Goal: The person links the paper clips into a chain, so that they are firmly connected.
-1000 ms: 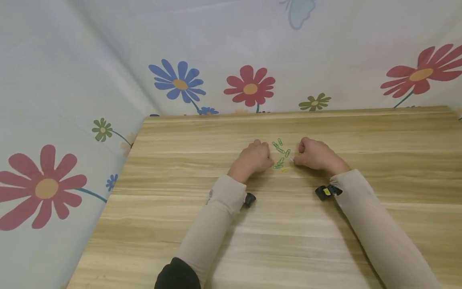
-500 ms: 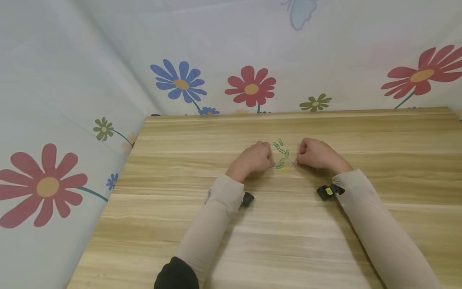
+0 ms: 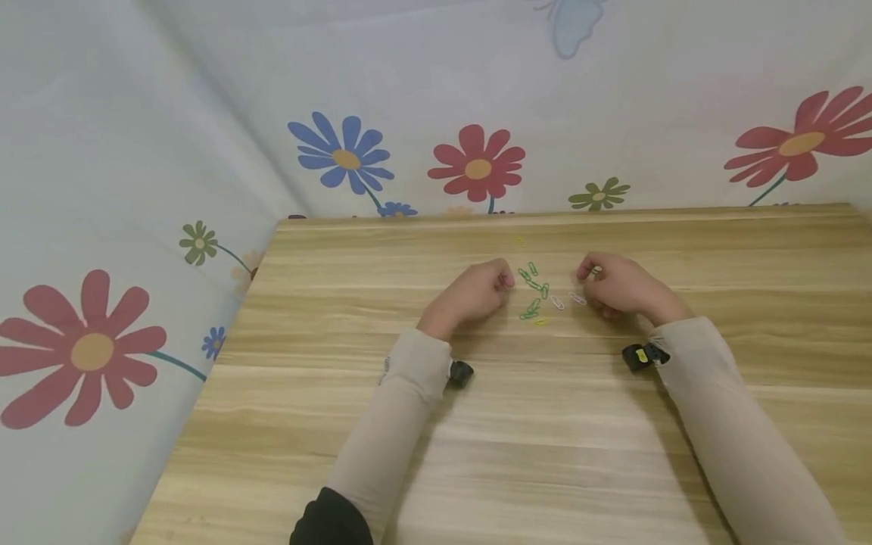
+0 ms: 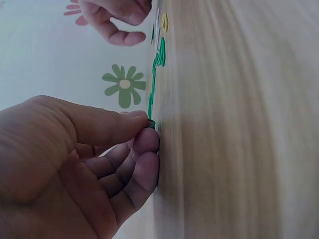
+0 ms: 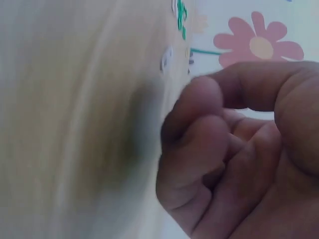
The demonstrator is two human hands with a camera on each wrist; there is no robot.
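Several green paper clips [image 3: 534,284] lie loosely grouped between the two hands in the head view. My left hand [image 3: 470,294] is left of them; in the left wrist view its thumb and forefinger pinch the end of a green paper clip [image 4: 151,123]. On the right, my right hand [image 3: 623,286] has loosely bent fingers, with nothing visible between thumb and forefinger. One white paper clip [image 3: 577,299] is close by its fingertips and another white paper clip [image 3: 558,303] is farther left. Something green [image 3: 596,270] shows through that hand's finger gap.
A yellow paper clip [image 3: 541,322] lies in front of the green ones, and a small yellow piece [image 3: 521,241] lies farther back. Everything sits on a wooden table [image 3: 518,454]. Flower-printed sheeting [image 3: 409,91] rises along the back and left edges.
My right hand has moved right from the clips and its thumb and forefinger have parted; two white clips now show. My left hand has drawn slightly left, its fingertips now more visible.
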